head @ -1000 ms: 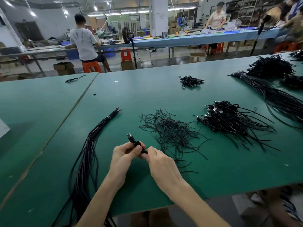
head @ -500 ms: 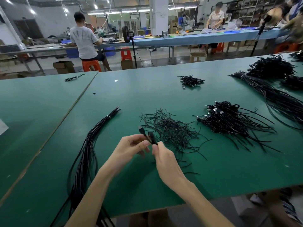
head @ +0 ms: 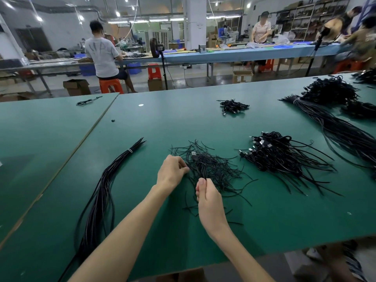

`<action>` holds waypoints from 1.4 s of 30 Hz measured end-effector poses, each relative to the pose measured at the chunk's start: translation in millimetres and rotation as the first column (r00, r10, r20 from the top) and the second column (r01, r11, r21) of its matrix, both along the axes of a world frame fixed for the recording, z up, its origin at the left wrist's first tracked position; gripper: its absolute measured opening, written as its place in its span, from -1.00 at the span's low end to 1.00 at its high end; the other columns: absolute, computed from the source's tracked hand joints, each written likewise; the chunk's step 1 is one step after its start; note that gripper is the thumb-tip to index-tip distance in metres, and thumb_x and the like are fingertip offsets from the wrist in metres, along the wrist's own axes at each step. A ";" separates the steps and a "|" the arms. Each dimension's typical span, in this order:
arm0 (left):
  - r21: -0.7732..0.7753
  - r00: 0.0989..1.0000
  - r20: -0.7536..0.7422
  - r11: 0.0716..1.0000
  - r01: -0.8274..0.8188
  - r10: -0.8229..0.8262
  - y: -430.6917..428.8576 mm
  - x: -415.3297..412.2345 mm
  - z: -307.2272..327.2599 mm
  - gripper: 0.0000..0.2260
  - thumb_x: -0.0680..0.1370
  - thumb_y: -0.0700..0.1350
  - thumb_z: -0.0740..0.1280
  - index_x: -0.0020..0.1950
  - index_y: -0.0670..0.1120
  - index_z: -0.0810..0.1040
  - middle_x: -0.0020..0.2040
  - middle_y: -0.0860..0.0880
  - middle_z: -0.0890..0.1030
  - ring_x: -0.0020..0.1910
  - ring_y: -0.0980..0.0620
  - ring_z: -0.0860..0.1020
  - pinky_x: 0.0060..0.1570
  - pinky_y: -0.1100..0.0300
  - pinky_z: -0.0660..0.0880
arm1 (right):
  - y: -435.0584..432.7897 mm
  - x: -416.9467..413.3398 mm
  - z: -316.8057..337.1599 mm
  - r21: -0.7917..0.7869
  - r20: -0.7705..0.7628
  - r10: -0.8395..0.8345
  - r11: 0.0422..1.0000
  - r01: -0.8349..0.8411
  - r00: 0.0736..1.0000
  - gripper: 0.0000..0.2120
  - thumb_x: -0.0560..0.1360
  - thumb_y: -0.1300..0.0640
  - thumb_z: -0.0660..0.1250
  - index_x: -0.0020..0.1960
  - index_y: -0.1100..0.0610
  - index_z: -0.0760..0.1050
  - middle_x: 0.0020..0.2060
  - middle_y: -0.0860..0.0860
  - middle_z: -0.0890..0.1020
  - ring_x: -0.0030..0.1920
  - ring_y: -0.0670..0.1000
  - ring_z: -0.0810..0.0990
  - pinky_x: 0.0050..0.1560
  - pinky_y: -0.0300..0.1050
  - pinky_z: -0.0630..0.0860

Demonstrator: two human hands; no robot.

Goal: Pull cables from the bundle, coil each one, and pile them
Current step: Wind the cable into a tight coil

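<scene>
— Black coiled cable (head: 197,162) pinched upright in right hand (head: 209,198), over a heap of thin black wire ties (head: 221,171). Left hand (head: 172,171)?
— Curled at the heap's edge; grip impossible to tell.
— Progress?
— Midway, probably: pile of coiled black cables (head: 280,157) right of right hand, thick uncoiled black cable bundle (head: 105,190) left of left hand.
— Setting?
— Matte green tabletop (head: 264,231); workshop, workers (head: 102,55) at far benches (head: 234,53).
</scene>
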State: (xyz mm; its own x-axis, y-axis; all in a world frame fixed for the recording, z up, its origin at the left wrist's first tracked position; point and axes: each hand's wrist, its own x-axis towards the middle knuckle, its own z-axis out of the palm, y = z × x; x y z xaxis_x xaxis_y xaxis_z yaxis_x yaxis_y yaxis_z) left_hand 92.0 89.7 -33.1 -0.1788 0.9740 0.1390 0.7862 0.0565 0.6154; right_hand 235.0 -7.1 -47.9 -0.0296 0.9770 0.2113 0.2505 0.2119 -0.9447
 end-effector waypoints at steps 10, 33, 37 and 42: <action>0.070 0.960 0.273 0.994 -0.083 0.061 -40.2 -22.6 16.1 -0.89 0.51 -0.07 0.55 -0.15 -0.02 0.65 -0.28 0.09 0.64 -0.33 0.15 0.56 -0.28 0.26 0.42 | 4.8 3.0 -5.3 -0.042 -0.035 -0.016 0.999 0.014 0.999 -0.61 0.73 -0.08 -0.01 -0.12 0.08 0.41 -0.28 -0.08 0.49 -0.21 -0.32 0.49 -0.15 -0.35 0.45; 0.005 0.378 0.894 0.847 0.532 -0.243 -87.8 -20.3 28.1 -0.47 0.47 -0.23 0.52 0.42 0.05 0.57 -0.23 -0.15 0.28 -0.32 0.05 0.38 -0.19 0.21 0.35 | -2.7 -3.9 -2.1 0.043 0.135 0.204 0.976 -0.211 0.970 -0.68 0.75 0.06 0.07 -0.15 0.07 0.39 -0.37 -0.08 0.50 -0.44 -0.15 0.39 -0.40 -0.27 0.31; 0.023 0.359 0.897 0.840 0.542 -0.256 -88.7 -24.0 25.8 -0.51 0.47 -0.20 0.52 0.40 -0.01 0.59 -0.23 -0.06 0.33 -0.31 0.08 0.39 -0.19 0.22 0.36 | -3.8 -3.8 0.1 0.033 0.139 0.238 0.969 -0.244 0.961 -0.68 0.74 0.02 0.07 -0.17 0.03 0.36 -0.38 -0.10 0.47 -0.43 -0.15 0.36 -0.38 -0.24 0.30; 0.012 0.323 0.926 0.868 0.496 -0.197 -90.8 -26.9 23.2 -0.57 0.48 -0.21 0.48 0.36 -0.12 0.62 -0.10 -0.15 0.15 -0.31 0.08 0.31 -0.22 0.30 0.42 | -2.8 -2.0 -0.1 0.013 0.094 0.238 0.971 -0.240 0.967 -0.65 0.73 -0.04 0.07 -0.20 0.03 0.34 -0.37 -0.11 0.42 -0.40 -0.15 0.30 -0.33 -0.19 0.28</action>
State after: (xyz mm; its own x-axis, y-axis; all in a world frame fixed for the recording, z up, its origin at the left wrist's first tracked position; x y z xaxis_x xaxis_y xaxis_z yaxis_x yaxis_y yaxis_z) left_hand 65.1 -1.2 -9.9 0.3138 0.9440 -0.1019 -0.2143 0.1749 0.9610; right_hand 233.0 -9.8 -48.0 -0.2819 0.9338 0.2205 0.2748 0.2987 -0.9139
